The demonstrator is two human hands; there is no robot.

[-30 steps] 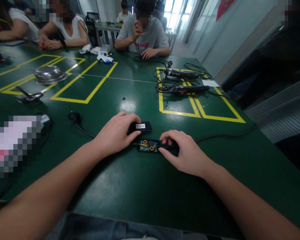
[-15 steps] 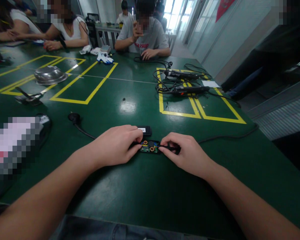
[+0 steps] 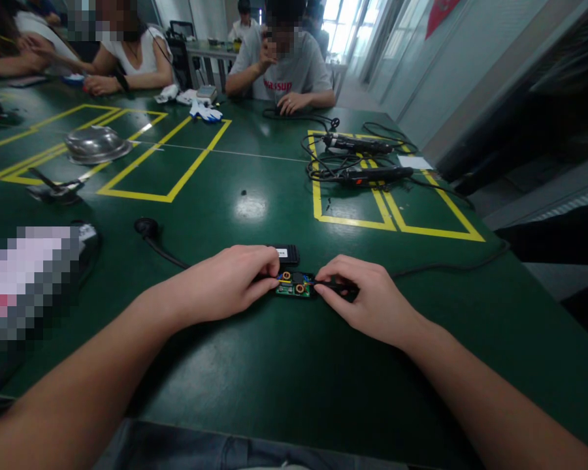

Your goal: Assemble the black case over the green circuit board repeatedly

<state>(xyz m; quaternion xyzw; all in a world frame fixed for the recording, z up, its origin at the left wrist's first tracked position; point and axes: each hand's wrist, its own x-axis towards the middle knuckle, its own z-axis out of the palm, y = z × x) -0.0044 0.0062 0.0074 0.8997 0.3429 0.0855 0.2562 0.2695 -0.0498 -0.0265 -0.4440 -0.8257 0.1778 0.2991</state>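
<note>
A small green circuit board [image 3: 294, 285] with two copper-coloured coils sits in a black case on the table. My left hand [image 3: 230, 281] pinches the black power cord at the board's left end; the cord runs out to a plug [image 3: 147, 228]. On the other side, my right hand [image 3: 367, 290] is closed on another black cord [image 3: 345, 287] where it meets the board's right end. Just behind the board lies a black ribbed cover [image 3: 290, 254] with a white label, partly hidden by my left fingers.
Two black electric screwdrivers [image 3: 377, 175] with tangled cables lie in the taped squares at the right. A metal bowl [image 3: 98, 144], a clamp-like tool [image 3: 56, 188] and blue-white gloves [image 3: 206, 112] are farther left. Across the table sits a person [image 3: 284, 72]; others sit at the far left.
Both hands keep their grips. My right hand has shifted very slightly to the right with its cord. The person across the table holds about the same pose.
</note>
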